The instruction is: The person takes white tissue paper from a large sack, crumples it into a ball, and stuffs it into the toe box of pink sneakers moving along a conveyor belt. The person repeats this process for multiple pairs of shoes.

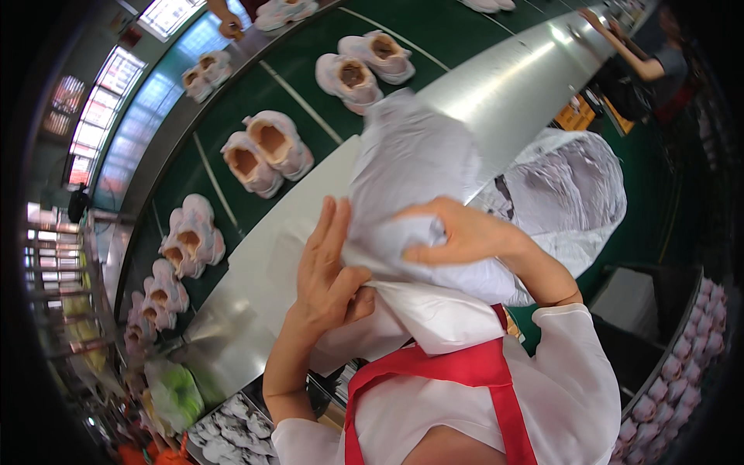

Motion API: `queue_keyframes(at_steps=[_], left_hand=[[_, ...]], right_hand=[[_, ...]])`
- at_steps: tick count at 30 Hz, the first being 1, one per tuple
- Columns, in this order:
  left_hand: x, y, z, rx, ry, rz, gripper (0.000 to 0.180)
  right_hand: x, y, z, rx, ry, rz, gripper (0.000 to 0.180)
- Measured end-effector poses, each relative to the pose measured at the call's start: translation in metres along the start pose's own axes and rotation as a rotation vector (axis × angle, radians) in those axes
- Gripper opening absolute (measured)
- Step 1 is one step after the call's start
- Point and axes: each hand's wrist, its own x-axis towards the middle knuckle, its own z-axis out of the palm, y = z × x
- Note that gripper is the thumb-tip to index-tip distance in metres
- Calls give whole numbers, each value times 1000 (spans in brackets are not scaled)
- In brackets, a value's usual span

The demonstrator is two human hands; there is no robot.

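Note:
My left hand (pixel 329 271) pinches the edge of a white paper sheet (pixel 449 318) between thumb and forefinger, with its other fingers stretched upward. My right hand (pixel 465 232), blurred by motion, curls thumb and fingers around a bunched part of the thin paper. Beneath and beyond it spreads a pile of thin, greyish-white tissue paper (pixel 418 147) on the metal table (pixel 511 81). Right of the table, a white plastic bag (pixel 608 182) stands open with more crumpled grey-white paper inside.
Pairs of pale pink shoes (pixel 267 151) stand on a green conveyor belt (pixel 310 85) beyond the table. Shoes also fill a rack (pixel 674 380) at lower right. A bright green bundle (pixel 174 395) lies lower left. Another person (pixel 643 66) works at the upper right.

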Motion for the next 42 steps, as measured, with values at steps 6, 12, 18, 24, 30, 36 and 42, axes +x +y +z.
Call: queue_keyframes(at_steps=[6, 12, 18, 24, 30, 36, 42], left_hand=[[-31, -5, -34, -104, 184, -321, 12], [-24, -13, -73, 574, 239, -300, 15], [-11, 27, -75, -237, 339, -324, 35], [-2, 16, -59, -1279, 455, -703, 66], [-28, -5, -45, -352, -3, -592, 98], [-96, -55, -31, -1129, -180, -1041, 97], [-83, -45, -11, -1918, 74, -1120, 91]], right_hand=[[42, -41, 10, 115, -111, 43, 45], [4, -60, 6, 53, 791, -381, 67], [35, -50, 80, -472, 273, -424, 98], [63, -30, 96, 340, -122, -195, 87], [70, -31, 68, 261, 410, 77, 29], [23, 11, 23, 257, 672, -498, 21], [55, -31, 107, -589, 4, -1329, 20]])
